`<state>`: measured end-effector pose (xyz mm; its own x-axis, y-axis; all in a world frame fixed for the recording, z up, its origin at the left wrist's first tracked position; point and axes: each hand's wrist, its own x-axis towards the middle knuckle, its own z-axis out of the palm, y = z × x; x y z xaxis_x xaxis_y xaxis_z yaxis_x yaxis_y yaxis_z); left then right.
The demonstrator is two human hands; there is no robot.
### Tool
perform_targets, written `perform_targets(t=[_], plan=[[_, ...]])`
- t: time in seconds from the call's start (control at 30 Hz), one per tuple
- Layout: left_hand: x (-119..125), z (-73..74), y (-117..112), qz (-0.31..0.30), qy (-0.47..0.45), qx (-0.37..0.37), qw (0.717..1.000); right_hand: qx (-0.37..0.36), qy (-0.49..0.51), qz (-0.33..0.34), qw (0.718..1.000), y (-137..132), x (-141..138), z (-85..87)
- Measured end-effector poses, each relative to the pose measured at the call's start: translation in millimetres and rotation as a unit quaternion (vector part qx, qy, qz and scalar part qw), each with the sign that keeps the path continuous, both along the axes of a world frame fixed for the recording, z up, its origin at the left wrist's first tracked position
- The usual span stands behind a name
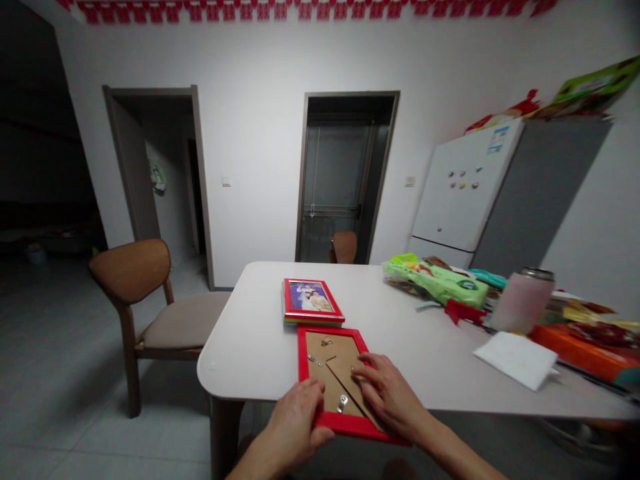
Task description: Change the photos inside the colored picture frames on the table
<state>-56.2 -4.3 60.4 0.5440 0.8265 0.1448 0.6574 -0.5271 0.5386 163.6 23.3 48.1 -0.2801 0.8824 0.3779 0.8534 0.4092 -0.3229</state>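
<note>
A red picture frame (302,353) lies face down on the white table (250,347), its brown backing board and small metal clips showing. My left hand (295,421) rests on the frame's near left corner, fingers curled over the edge with the fingertips on the backing. My right hand (387,393) lies flat on the backing at the right side, fingers stretched toward the stand flap. Just behind the frame sits a small stack of red frames (311,301), the top one face up with a photo in it.
A wooden chair (150,300) stands left of the table. On the right lie a green packet (435,277), a pink flask (523,300), a white tissue (517,359) and an orange box (580,350). A fridge (465,193) stands behind; two doorways open in the far wall.
</note>
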Motion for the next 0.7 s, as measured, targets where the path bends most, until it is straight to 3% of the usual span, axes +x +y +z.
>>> perform_targets(t=[0.13,0.23,0.4,0.57,0.7], plan=[[1,-3.2,1,0.001,-0.002,-0.008,1.000,-0.024,-0.025,0.120,0.992,-26,-22,9.6],[1,-5.1,3,0.001,-0.006,-0.006,1.000,-0.026,-0.053,0.155,0.986,-35,-32,19.5],[0,-7.5,3,-0.001,-0.020,0.002,1.000,-0.041,-0.069,0.166,0.983,-39,-34,29.1],[0,-7.9,2,0.000,-0.036,0.003,0.999,-0.059,-0.047,0.180,0.981,-37,-31,27.3],[1,-5.0,1,0.002,-0.033,0.001,0.999,-0.068,0.030,0.112,0.991,-9,-40,19.0]])
